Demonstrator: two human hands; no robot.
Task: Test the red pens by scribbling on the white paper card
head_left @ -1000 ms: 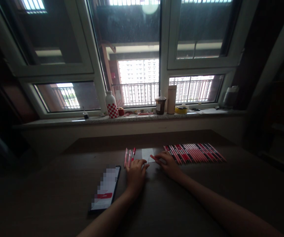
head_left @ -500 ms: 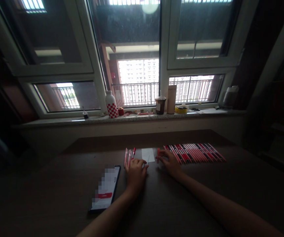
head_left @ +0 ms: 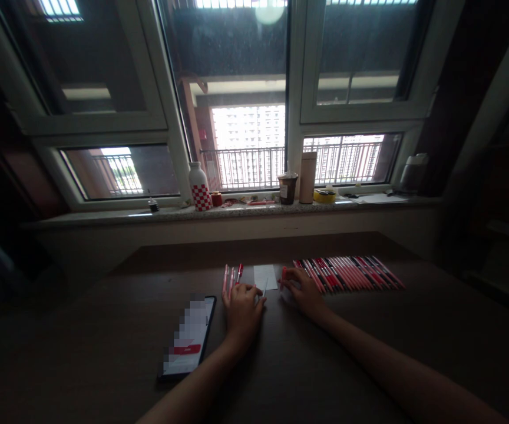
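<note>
My left hand is closed on a thin pale stick, perhaps a pen refill, which points up and slightly right from the fingertips. To the right, my right hand pinches a short red piece that looks like a pen cap; its lower end is hidden by the fingers. A small sheet of white paper lies just beyond, between the two hands. Past my left knuckles are a few pink pens and a red pen. Beside my right hand runs a long row of pink, red and black pens and pencils.
A phone lies on the dark table left of my left forearm. On the windowsill behind stand a red-checked bottle, a drink cup, a tan flask and a yellow tape roll.
The right fingers and the red piece have shifted very slightly. The left hand and the stick stay almost where they were.
</note>
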